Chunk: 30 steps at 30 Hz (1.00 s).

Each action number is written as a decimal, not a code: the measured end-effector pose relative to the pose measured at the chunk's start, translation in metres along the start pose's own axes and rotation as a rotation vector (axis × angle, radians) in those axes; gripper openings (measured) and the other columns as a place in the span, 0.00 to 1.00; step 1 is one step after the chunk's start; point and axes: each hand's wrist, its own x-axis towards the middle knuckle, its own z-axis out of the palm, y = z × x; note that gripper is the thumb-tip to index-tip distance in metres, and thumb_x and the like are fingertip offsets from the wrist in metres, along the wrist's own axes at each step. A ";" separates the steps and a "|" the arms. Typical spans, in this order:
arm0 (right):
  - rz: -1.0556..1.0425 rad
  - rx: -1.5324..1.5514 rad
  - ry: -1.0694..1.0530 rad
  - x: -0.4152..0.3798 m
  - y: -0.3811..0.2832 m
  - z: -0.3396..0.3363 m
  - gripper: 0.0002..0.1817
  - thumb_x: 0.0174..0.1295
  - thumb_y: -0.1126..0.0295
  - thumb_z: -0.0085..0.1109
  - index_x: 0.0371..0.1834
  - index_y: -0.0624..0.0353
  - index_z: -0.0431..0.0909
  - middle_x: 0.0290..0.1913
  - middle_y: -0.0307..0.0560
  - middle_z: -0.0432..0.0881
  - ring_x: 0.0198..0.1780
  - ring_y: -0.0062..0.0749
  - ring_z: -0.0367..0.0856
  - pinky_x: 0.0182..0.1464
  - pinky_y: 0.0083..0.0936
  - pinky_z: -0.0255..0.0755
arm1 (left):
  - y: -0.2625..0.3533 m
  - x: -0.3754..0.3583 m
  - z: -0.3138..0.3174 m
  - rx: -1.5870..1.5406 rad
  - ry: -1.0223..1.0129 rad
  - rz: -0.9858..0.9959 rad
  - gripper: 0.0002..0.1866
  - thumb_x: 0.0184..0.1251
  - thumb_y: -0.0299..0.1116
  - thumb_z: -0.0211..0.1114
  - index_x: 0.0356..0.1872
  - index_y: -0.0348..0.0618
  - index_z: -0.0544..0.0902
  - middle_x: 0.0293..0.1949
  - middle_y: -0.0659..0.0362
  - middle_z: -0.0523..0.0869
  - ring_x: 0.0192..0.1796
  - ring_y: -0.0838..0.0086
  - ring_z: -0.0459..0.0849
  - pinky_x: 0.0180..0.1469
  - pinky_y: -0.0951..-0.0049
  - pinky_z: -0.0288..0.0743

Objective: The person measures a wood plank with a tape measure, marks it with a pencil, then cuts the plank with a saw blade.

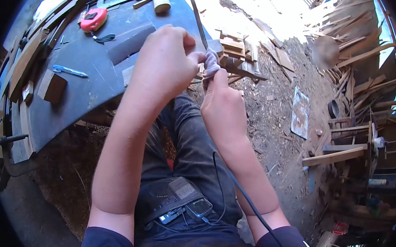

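Note:
A twisted greyish cloth (pixel 211 64) is wrapped round the lower end of a long, thin, dark strip (pixel 197 15), which runs up out of the top of the view. My right hand (pixel 225 104) is closed on the bottom of the cloth, thumb pointing up along it. From the left, my left hand (pixel 169 54) reaches over with curled fingers, thumb and fingertips pinching at the side of the wrapped cloth. Behind my left wrist lies a dark flat block (pixel 130 43) on the blue-grey table (pixel 90 96).
The table holds a red tape measure (pixel 93 19), a blue pen (pixel 70 71), a wooden block (pixel 51 87) and a clamp (pixel 10 140) at its left edge. Stacked wood pieces (pixel 235 47) stand beyond my hands. Scrap timber (pixel 355 43) leans at right; a board (pixel 300 111) lies on the littered ground.

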 end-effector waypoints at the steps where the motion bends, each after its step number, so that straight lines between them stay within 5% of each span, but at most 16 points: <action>1: 0.004 0.031 -0.003 -0.012 0.010 0.005 0.08 0.74 0.70 0.54 0.50 0.61 0.71 0.27 0.66 0.83 0.32 0.68 0.86 0.31 0.59 0.76 | -0.001 0.001 0.000 -0.047 0.010 -0.007 0.16 0.60 0.32 0.78 0.40 0.29 0.88 0.39 0.43 0.88 0.47 0.52 0.90 0.52 0.60 0.81; 4: 0.027 0.110 -0.044 -0.065 0.037 0.006 0.09 0.74 0.69 0.54 0.50 0.61 0.69 0.26 0.66 0.84 0.31 0.67 0.86 0.32 0.60 0.78 | 0.004 0.001 -0.003 0.069 -0.004 0.010 0.15 0.60 0.32 0.78 0.40 0.29 0.88 0.39 0.43 0.88 0.46 0.52 0.90 0.52 0.61 0.81; 11: -0.038 -0.104 -0.177 -0.009 0.003 -0.053 0.07 0.74 0.70 0.52 0.48 0.62 0.73 0.28 0.67 0.85 0.33 0.65 0.88 0.34 0.58 0.80 | 0.001 0.001 -0.002 0.010 -0.012 0.000 0.15 0.61 0.33 0.77 0.41 0.29 0.88 0.41 0.41 0.90 0.46 0.52 0.90 0.52 0.60 0.82; 17: 0.073 -0.021 -0.278 -0.075 0.011 -0.093 0.08 0.74 0.71 0.51 0.49 0.63 0.73 0.28 0.66 0.86 0.34 0.66 0.88 0.37 0.57 0.82 | 0.001 -0.001 -0.001 0.085 0.029 0.043 0.16 0.60 0.33 0.78 0.42 0.29 0.89 0.43 0.41 0.90 0.47 0.52 0.91 0.54 0.59 0.82; 22: -0.006 -0.091 -0.155 -0.008 0.001 -0.043 0.09 0.74 0.74 0.53 0.53 0.63 0.75 0.29 0.68 0.85 0.35 0.64 0.89 0.36 0.56 0.80 | 0.003 0.001 -0.002 0.016 -0.007 -0.014 0.15 0.61 0.33 0.77 0.42 0.29 0.88 0.43 0.40 0.89 0.48 0.50 0.89 0.55 0.58 0.81; 30: 0.127 0.035 -0.216 -0.061 0.005 -0.068 0.07 0.76 0.72 0.50 0.47 0.65 0.74 0.33 0.70 0.85 0.37 0.67 0.86 0.36 0.57 0.76 | -0.005 -0.002 0.003 0.093 0.069 0.059 0.15 0.60 0.32 0.77 0.39 0.28 0.88 0.39 0.40 0.89 0.46 0.48 0.89 0.53 0.57 0.80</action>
